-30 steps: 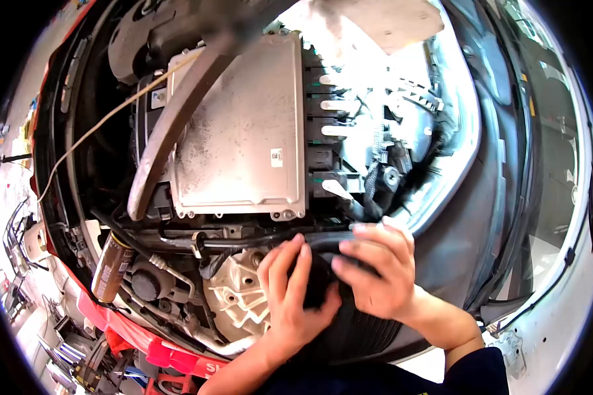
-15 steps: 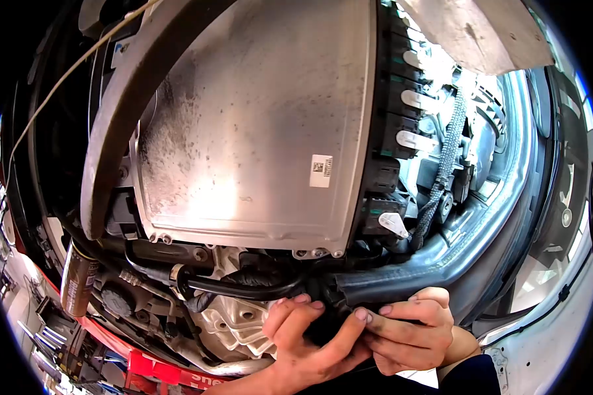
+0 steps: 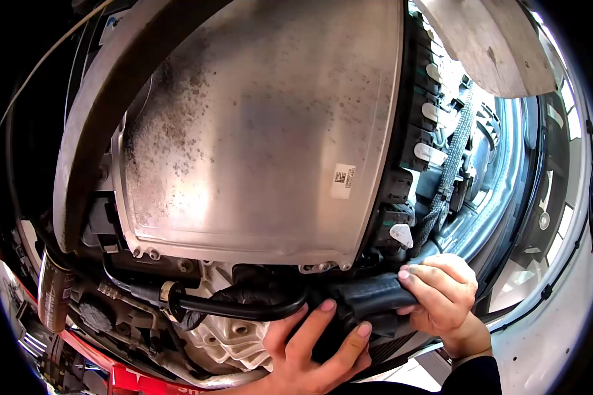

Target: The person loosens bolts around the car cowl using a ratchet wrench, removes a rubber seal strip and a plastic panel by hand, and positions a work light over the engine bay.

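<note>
My right hand [image 3: 438, 296] pinches a wide dark rubber-like strip [image 3: 369, 294], which runs from the right-hand edge of the bay toward the middle. Just left of the strip's end, my left hand [image 3: 319, 345] has its fingers spread. Its fingertips rest at a dark gap beside a bent black hose [image 3: 244, 306]; what lies under them is hidden in shadow. Above both hands is a large flat metal cover [image 3: 263, 164] with a small white label [image 3: 342, 181].
A curved bar [image 3: 105, 118] crosses the left side. A spray can [image 3: 56, 289] stands at lower left, near a cast-metal housing [image 3: 227, 336]. A braided cable [image 3: 456, 151] and black connectors with white tabs [image 3: 430, 154] line the right. A brownish panel [image 3: 491, 49] overhangs the upper right.
My right hand has moved up and right, away from my left fingertips, and now grips the strip. My left fingers have spread further apart. The view has shifted slightly.
</note>
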